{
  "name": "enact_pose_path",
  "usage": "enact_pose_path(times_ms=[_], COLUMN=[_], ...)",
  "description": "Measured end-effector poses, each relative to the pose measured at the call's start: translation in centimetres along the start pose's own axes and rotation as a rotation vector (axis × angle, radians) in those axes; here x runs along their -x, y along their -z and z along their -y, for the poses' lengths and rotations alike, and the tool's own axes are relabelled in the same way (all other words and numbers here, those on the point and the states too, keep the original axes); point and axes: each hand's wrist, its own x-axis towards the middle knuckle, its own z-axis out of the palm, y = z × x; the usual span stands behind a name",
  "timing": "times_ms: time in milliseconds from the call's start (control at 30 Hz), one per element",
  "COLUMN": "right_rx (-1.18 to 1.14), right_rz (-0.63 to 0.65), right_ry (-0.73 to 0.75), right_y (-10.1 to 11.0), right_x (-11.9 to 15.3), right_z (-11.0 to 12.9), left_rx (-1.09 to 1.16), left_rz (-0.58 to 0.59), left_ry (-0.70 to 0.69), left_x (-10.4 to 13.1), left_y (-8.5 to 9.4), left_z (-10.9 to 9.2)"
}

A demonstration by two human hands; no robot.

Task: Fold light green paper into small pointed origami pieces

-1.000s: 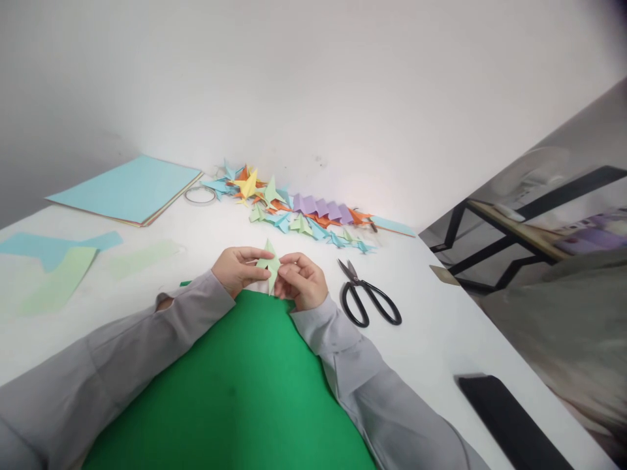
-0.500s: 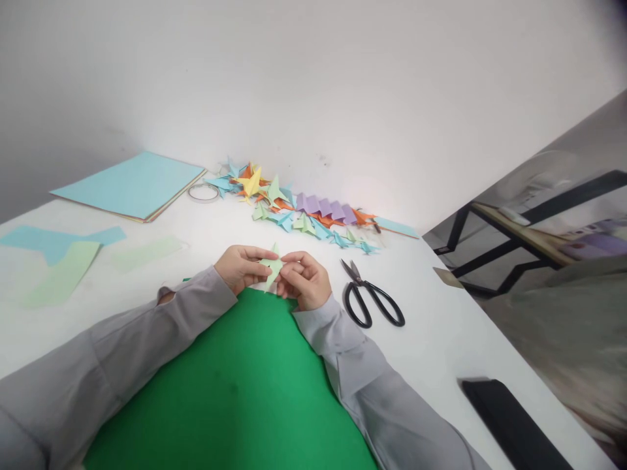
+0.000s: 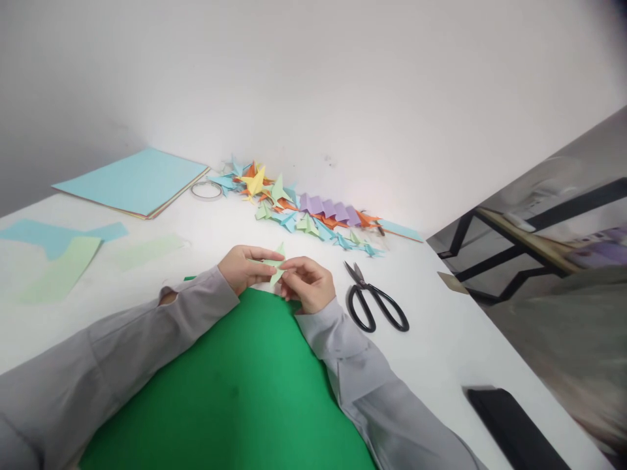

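A small light-green origami crane (image 3: 278, 264) is pinched between my two hands, above the far edge of a green sheet (image 3: 230, 385). My left hand (image 3: 247, 266) grips its left side between thumb and fingers. From the right, my right hand (image 3: 309, 282) has thumb and forefinger closed on the folded paper. The fingers cover part of its shape. Beyond my hands lies a row of folded paper cranes in blue, orange, yellow, green and purple (image 3: 328, 210). Black-handled scissors (image 3: 365, 294) rest just right of my right hand, blades apart.
A stack of coloured paper (image 3: 132, 179) lies at the back left beside a roll of tape (image 3: 206, 190). Blue offcuts (image 3: 51, 240) and green offcuts (image 3: 63, 271) lie at left. A black flat case (image 3: 514, 427) sits near the right edge. A wall rises behind the table.
My right thumb and forefinger have moved in over the green crane, covering more of it. The crane appears slightly turned. The whole view has shifted a little.
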Motion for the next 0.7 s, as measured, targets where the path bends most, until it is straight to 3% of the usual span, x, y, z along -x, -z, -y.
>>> enact_pose_path(times_ms=[167, 467, 600, 700], right_rx=[-0.004, -0.103, -0.128, -0.146], right_rz=[-0.016, 0.028, 0.001, -0.003], right_ry=[-0.040, -0.103, -0.145, -0.156], right_y=[0.18, 0.70, 0.74, 0.71], right_x=[0.06, -0.42, -0.46, -0.46], right_z=[0.06, -0.21, -0.21, -0.19], left_rx=[0.033, -0.015, -0.167, -0.132], left_rz=[0.027, 0.057, 0.057, 0.084], left_ry=[0.008, -0.093, -0.241, -0.270], left_x=[-0.20, -0.18, -0.17, -0.12], left_y=[0.18, 0.16, 0.26, 0.17], left_z=[0.16, 0.52, 0.56, 0.58])
